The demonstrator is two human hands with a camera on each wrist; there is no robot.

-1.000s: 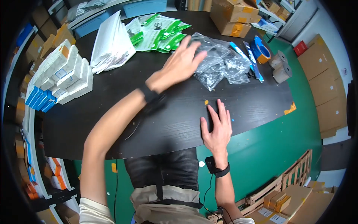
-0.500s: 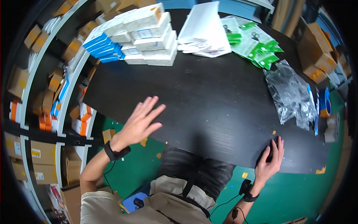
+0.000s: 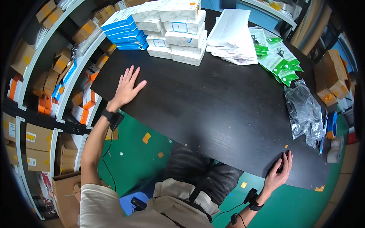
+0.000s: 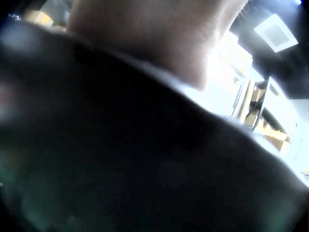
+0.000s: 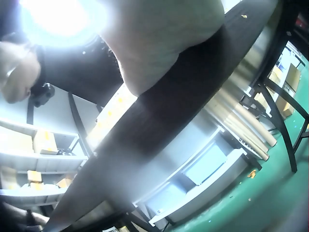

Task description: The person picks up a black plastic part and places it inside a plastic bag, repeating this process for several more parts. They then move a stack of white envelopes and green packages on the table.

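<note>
In the head view the left hand (image 3: 127,88) lies on the left end of the dark table (image 3: 213,91), fingers spread and straight, holding nothing. The right hand (image 3: 279,173) rests at the table's near edge on the right, fingers extended, also holding nothing. Stacked white marbled boxes (image 3: 185,38) and blue boxes (image 3: 127,32) stand beyond the left hand. The left wrist view is dark and blurred, with part of the hand (image 4: 145,38) at its top. In the right wrist view, part of the right hand (image 5: 159,38) shows against the table.
White envelopes (image 3: 234,36) and green-and-white packets (image 3: 279,57) lie along the far side. Crumpled clear plastic bags (image 3: 304,112) and a blue tape roll (image 3: 331,125) are at the right. A cardboard box (image 3: 330,76) stands at the far right; shelving (image 3: 61,87) is on the left.
The left hand has moved from beside the plastic bags to the table's left end. The right hand stays near the front edge. The head view has turned left.
</note>
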